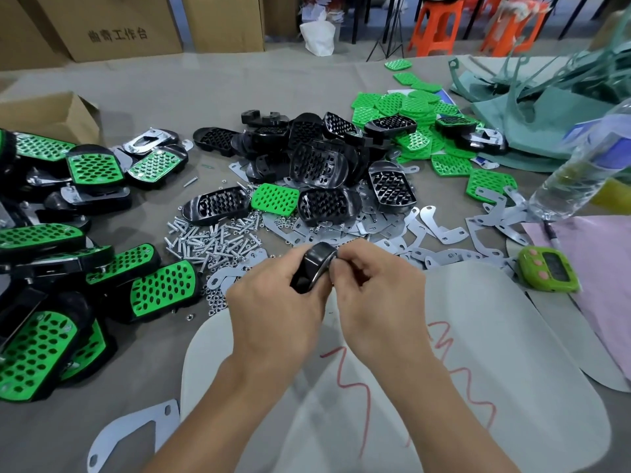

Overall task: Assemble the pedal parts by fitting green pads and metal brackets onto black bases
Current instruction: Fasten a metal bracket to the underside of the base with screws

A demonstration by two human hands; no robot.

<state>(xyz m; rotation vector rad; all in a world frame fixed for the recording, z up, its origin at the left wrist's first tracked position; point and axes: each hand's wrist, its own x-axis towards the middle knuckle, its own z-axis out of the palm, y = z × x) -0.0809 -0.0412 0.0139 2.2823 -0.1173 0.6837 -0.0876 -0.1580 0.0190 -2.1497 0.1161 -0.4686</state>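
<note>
Grey cloth-covered worktable (205, 90) fills most of frame. Upper left: large brown cardboard boxes (119, 25), one printed with black characters. Top centre: white bag (319, 35). Upper right: orange plastic stools (440, 25), black tripod legs (389, 39) beside them. Light even.

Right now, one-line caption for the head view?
Left hand and right hand hold a black base near heaps of screws, brackets and green pads.

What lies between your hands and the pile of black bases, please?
In the head view, loose screws and flat metal brackets lie scattered there.
</note>
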